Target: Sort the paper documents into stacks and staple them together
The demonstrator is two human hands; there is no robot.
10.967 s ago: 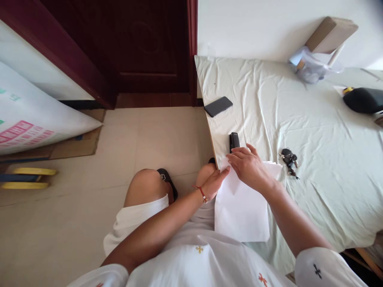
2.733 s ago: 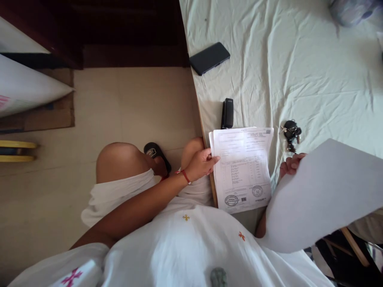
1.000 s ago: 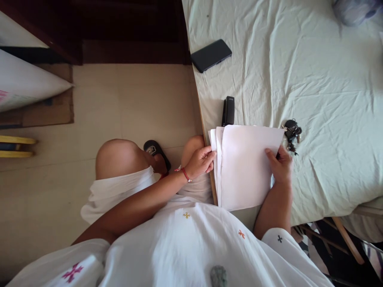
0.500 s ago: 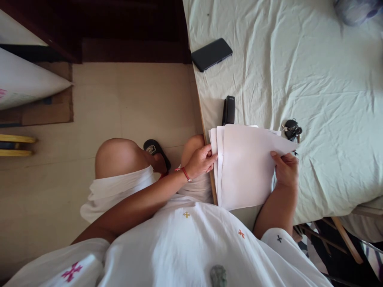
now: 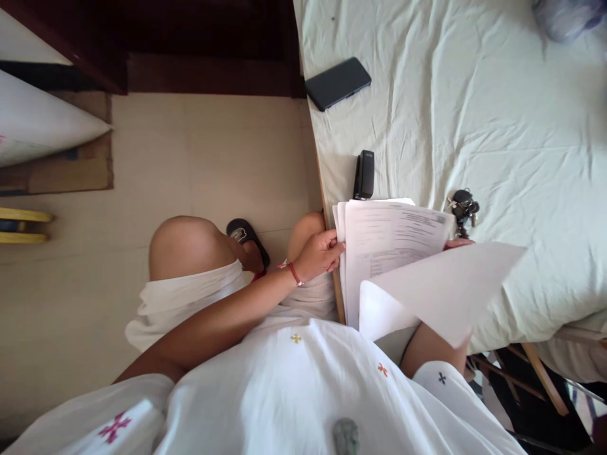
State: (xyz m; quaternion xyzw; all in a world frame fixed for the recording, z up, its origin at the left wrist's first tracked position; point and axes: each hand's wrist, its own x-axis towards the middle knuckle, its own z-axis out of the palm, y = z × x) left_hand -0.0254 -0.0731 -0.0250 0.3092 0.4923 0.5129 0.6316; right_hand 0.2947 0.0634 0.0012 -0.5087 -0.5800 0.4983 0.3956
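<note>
My left hand (image 5: 318, 256), with a red string bracelet at the wrist, pinches the left edge of a stack of paper sheets (image 5: 393, 237). Printed lines and a small table show on the upper page. A loose white sheet (image 5: 441, 284) is folded back, curling over the lower right of the stack. Behind that sheet my right hand (image 5: 458, 244) is mostly hidden; only some fingers show, closed at the stack's right edge. A black stapler (image 5: 365, 174) lies just past the stack's top edge, and a bunch of keys (image 5: 463, 207) is to its right.
A black phone-like case (image 5: 338, 83) lies farther up on the pale cloth-covered surface (image 5: 521, 126). A clear plastic container (image 5: 566, 19) is at the top right. On the left, a white sack (image 5: 42, 120) rests on cardboard over the tiled floor (image 5: 142, 151).
The top sheet, blank side up before, has swung down to the right, uncovering a printed page. It now covers most of my right hand. My left hand has kept its place.
</note>
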